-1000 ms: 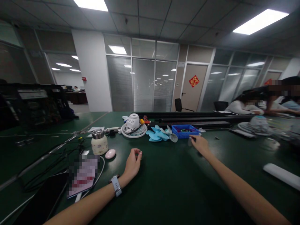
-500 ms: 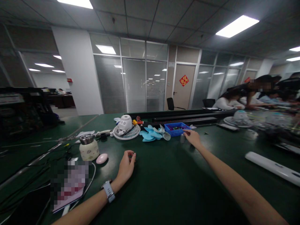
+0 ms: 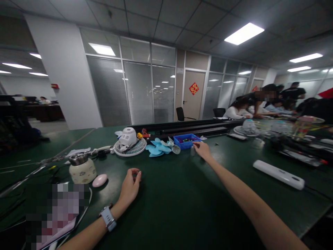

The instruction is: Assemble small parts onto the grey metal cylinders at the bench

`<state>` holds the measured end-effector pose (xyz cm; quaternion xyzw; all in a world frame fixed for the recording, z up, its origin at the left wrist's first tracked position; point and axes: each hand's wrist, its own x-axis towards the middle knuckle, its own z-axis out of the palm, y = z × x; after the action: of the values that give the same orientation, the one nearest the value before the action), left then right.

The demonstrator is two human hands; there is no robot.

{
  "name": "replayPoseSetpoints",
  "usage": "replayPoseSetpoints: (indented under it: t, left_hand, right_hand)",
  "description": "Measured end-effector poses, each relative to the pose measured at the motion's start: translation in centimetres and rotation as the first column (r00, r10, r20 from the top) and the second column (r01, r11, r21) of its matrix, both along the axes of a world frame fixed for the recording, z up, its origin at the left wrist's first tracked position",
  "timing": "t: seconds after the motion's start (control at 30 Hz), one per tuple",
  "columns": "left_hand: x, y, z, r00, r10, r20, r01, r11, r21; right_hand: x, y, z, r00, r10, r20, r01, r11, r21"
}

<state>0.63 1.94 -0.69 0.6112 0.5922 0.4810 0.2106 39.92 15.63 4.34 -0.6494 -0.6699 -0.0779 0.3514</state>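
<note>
My right hand (image 3: 202,150) is stretched forward over the table. Its thumb and fingers are closed at the top of a small grey cylinder (image 3: 193,151), which stands just in front of a blue tray (image 3: 186,144) of small dark parts. My left hand (image 3: 132,183), with a watch (image 3: 108,218) on the wrist, rests on the green tabletop. Its fingers curl loosely, with a gap to the thumb and nothing visible between them. Nearest to it on the left is a pink rounded object (image 3: 100,180). Light blue fan blades (image 3: 157,148) lie left of the tray.
A white fan head and grille (image 3: 130,144) lie at the back left. Left of the pink object stands a cream jar (image 3: 83,170), with a blurred flat item (image 3: 59,215) before it. A white bar-shaped device (image 3: 278,174) lies right. People (image 3: 238,111) lean over the far right.
The view has turned to the right, so everything sits further left in the picture. Both hands keep nearly the same pose, the right one still at the grey cylinder.
</note>
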Motion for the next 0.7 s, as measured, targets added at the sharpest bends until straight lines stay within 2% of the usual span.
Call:
replayPoseSetpoints:
  t: [0.33,0.5,0.6,0.7]
  left_hand:
    - [0.3,-0.2,0.3,1.0,0.006,-0.005,-0.006,1.0,0.005]
    - [0.2,-0.3,0.4,1.0,-0.001,-0.012,0.001,1.0,-0.01]
    - [0.0,-0.1,0.2,1.0,-0.005,-0.009,0.005,1.0,-0.021]
    - [-0.2,0.2,0.0,1.0,-0.018,-0.013,0.017,0.999,-0.028]
  right_hand:
    - [0.2,0.2,0.3,0.995,0.01,0.099,-0.006,0.999,-0.039]
    - [0.6,-0.3,0.2,0.991,-0.003,0.132,0.004,1.0,-0.008]
    - [2.0,-1.1,-0.7,0.992,-0.024,0.127,0.014,0.997,0.075]
    - [3.7,-1.8,-2.6,0.999,-0.038,0.001,0.038,0.991,0.132]
